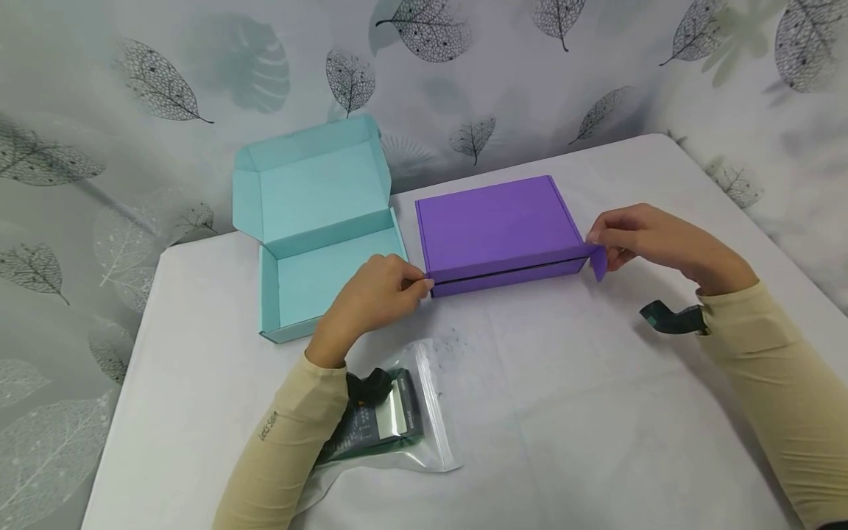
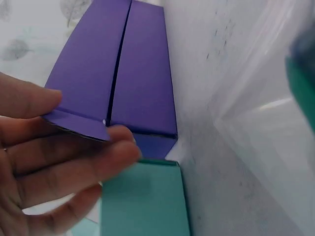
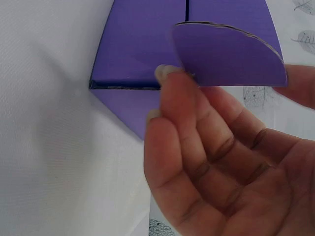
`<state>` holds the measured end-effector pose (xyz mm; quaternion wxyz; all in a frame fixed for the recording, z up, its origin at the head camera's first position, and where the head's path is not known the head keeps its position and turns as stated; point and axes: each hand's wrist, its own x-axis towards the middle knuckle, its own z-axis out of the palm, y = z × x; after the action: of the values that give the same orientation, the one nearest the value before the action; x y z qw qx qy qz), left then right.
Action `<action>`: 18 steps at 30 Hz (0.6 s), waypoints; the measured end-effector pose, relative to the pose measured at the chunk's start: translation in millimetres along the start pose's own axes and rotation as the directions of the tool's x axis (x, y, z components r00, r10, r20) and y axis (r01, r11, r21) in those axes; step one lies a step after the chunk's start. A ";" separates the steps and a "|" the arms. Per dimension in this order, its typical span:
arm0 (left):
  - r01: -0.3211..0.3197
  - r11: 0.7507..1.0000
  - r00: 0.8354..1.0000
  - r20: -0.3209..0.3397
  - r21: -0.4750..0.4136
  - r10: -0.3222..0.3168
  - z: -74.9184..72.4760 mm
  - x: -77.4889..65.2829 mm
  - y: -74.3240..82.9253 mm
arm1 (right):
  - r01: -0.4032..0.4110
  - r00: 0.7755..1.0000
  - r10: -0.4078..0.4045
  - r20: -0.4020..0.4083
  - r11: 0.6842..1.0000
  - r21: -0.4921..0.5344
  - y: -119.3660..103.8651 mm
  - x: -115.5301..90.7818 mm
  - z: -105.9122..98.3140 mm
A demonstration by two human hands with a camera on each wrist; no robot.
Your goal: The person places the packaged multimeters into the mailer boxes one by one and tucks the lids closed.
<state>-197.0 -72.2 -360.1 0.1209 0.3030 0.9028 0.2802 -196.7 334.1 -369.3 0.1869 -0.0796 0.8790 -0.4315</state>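
A purple cardboard box (image 1: 497,224) lies on the table with its lid lowered and a dark gap along the front edge. My left hand (image 1: 377,298) is at its front left corner, pinching a small side flap (image 2: 81,125) of the lid between thumb and fingers. At the front right corner, my right hand (image 1: 652,239) holds the other side flap (image 3: 231,56), which has a rounded edge and sticks outward. The thumb lies on one side of that flap, with fingers beneath.
Left of the purple box stands an open teal box (image 1: 318,191), lid raised, partly behind my left hand. A clear zip bag (image 1: 433,419) with a dark boxed item (image 1: 411,405) inside lies near my left forearm. A leaf-patterned curtain (image 1: 278,66) hangs behind the table.
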 end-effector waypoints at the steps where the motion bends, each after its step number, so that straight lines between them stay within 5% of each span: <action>1: -0.006 1.000 1.000 0.005 0.007 0.006 0.1 -0.6 0.9 | -0.010 1.000 0.010 0.000 1.000 -0.016 -0.9 0.1 0.2; 18: 0.023 0.998 0.999 0.034 0.053 -0.025 5.8 -4.0 15.7 | -0.048 0.999 0.045 -0.025 0.993 -0.104 -7.9 -1.1 4.3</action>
<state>-184.1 -61.9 -355.5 0.1320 0.3000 0.9112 0.2495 -194.1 326.5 -365.2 0.1823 -0.0639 0.9040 -0.3813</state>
